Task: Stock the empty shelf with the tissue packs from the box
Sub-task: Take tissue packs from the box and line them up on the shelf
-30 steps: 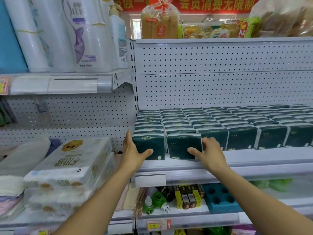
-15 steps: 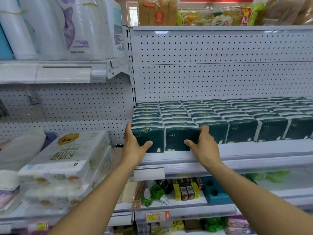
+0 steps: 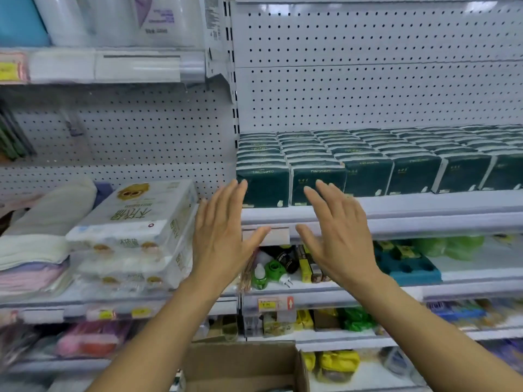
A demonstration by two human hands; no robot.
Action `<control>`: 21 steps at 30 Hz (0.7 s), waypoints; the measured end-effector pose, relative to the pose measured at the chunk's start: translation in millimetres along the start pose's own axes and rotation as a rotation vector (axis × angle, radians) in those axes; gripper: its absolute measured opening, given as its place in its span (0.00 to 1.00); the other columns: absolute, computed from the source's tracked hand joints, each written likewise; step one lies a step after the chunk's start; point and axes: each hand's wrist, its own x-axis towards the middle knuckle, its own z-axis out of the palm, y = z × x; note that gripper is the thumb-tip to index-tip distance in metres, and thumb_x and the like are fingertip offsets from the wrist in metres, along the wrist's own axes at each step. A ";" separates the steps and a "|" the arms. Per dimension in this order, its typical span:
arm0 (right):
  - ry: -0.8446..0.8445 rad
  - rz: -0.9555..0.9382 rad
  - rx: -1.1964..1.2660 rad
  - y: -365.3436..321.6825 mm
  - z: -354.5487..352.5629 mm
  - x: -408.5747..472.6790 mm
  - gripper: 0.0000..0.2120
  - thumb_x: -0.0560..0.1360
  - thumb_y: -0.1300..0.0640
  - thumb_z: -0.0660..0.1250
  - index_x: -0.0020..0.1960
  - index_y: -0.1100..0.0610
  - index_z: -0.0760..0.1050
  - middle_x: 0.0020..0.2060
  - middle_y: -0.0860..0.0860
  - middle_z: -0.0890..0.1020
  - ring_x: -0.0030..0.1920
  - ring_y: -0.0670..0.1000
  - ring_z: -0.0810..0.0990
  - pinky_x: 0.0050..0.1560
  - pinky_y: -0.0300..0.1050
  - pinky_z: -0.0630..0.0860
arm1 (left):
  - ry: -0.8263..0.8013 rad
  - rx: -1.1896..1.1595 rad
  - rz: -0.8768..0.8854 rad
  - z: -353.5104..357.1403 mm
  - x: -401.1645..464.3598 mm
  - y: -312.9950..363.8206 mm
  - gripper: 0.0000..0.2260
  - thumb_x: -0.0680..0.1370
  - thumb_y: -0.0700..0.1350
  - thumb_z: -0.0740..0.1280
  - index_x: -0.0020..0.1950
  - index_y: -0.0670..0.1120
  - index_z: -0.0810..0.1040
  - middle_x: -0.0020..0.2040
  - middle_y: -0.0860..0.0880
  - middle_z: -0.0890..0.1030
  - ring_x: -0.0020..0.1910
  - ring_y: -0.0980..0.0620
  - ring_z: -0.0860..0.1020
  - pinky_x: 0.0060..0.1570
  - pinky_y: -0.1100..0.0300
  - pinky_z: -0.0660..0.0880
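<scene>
Dark green tissue packs (image 3: 365, 162) stand in several rows across the white shelf (image 3: 396, 210). The two front left packs (image 3: 264, 186) sit at the shelf's left end against the upright. My left hand (image 3: 223, 236) and my right hand (image 3: 336, 233) are held flat with straight fingers in front of these packs, a little below and off them, holding nothing. A brown cardboard box (image 3: 243, 366) shows at the bottom, its inside hidden.
White multi-packs of toilet rolls (image 3: 133, 222) and folded cloths (image 3: 36, 236) fill the left bay. Lower shelves hold small bottles (image 3: 259, 275), a blue tray (image 3: 407, 264) and green bags. Paper rolls stand on the upper left shelf (image 3: 107, 66).
Both hands have let go of the two front left packs and drawn back and down from the shelf. The view has tilted down, bringing the cardboard box into sight.
</scene>
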 end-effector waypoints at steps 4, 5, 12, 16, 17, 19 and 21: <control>-0.031 -0.125 0.034 -29.7 7.3 -37.8 0.24 0.78 0.46 0.59 0.70 0.58 0.69 0.67 0.56 0.73 0.66 0.57 0.71 0.63 0.55 0.69 | -0.034 0.047 0.008 -6.1 -52.0 -13.5 0.34 0.76 0.65 0.58 0.77 0.48 0.62 0.73 0.47 0.71 0.72 0.46 0.68 0.71 0.45 0.64; -0.053 -0.152 0.047 -35.3 12.2 -49.0 0.24 0.78 0.47 0.60 0.69 0.58 0.70 0.66 0.56 0.74 0.65 0.57 0.72 0.62 0.54 0.69 | -0.046 0.052 0.004 -5.9 -66.8 -18.2 0.33 0.77 0.64 0.59 0.77 0.47 0.63 0.71 0.46 0.72 0.70 0.45 0.70 0.69 0.46 0.65; -0.371 -0.243 0.101 -51.8 66.6 -124.7 0.19 0.76 0.48 0.59 0.63 0.54 0.75 0.55 0.51 0.80 0.55 0.55 0.77 0.56 0.49 0.69 | -0.283 0.048 -0.131 17.2 -170.7 -50.0 0.30 0.77 0.64 0.58 0.75 0.49 0.65 0.70 0.49 0.74 0.66 0.47 0.72 0.64 0.49 0.69; -0.650 -0.263 0.088 -45.9 106.7 -162.7 0.17 0.68 0.50 0.73 0.56 0.52 0.79 0.48 0.49 0.82 0.48 0.54 0.81 0.48 0.46 0.77 | -0.456 0.010 -0.257 45.9 -221.6 -61.5 0.31 0.77 0.65 0.55 0.75 0.50 0.66 0.68 0.49 0.75 0.66 0.47 0.73 0.64 0.50 0.71; -0.728 -0.265 0.071 -42.9 117.6 -172.6 0.17 0.66 0.51 0.75 0.54 0.52 0.79 0.46 0.50 0.83 0.46 0.55 0.82 0.46 0.46 0.77 | -0.522 -0.001 -0.289 54.5 -233.1 -64.0 0.31 0.77 0.66 0.54 0.75 0.51 0.66 0.69 0.49 0.75 0.67 0.48 0.73 0.65 0.50 0.69; -0.890 -0.264 0.060 -37.5 136.1 -188.2 0.14 0.71 0.52 0.72 0.55 0.54 0.78 0.47 0.53 0.82 0.48 0.58 0.81 0.49 0.48 0.76 | -0.630 -0.015 -0.352 74.1 -257.9 -70.6 0.31 0.77 0.67 0.52 0.75 0.52 0.66 0.67 0.50 0.76 0.67 0.48 0.73 0.68 0.50 0.67; -0.990 -0.278 0.045 -32.7 153.8 -203.8 0.16 0.79 0.51 0.62 0.64 0.54 0.74 0.58 0.54 0.78 0.59 0.59 0.76 0.56 0.48 0.71 | -0.682 -0.025 -0.422 94.9 -284.4 -80.4 0.26 0.79 0.63 0.60 0.72 0.51 0.71 0.65 0.49 0.78 0.64 0.47 0.75 0.65 0.51 0.69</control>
